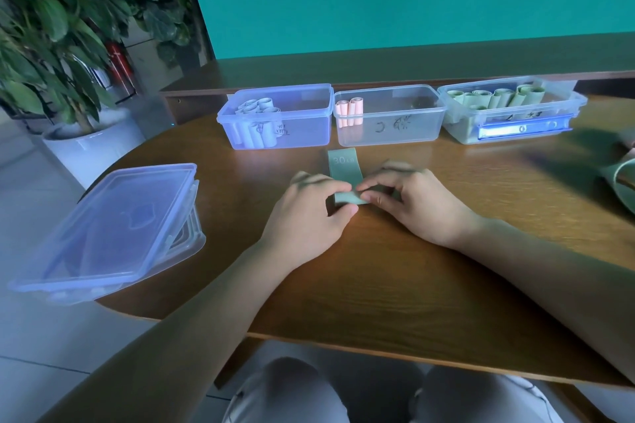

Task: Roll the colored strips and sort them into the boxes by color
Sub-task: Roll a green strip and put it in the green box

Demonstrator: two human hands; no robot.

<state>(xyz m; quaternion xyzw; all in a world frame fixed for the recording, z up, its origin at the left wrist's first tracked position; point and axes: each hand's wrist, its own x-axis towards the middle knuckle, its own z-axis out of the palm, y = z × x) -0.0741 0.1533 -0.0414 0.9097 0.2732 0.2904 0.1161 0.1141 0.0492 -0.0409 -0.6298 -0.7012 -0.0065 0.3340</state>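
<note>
We pinch the near end of the green strip [344,170] with both hands. Our left hand [309,209] and right hand [409,203] lie low on the table [378,285], thumbs and fingers curled round the small roll. The rest of the strip lies flat, pointing to the boxes. Behind it stand the blue box [302,134], the pink box [405,130] and the green box [464,129].

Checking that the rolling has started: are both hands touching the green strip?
Touching. The head view shows the left hand and right hand pinching the rolled near end of the green strip with their fingertips.
</note>
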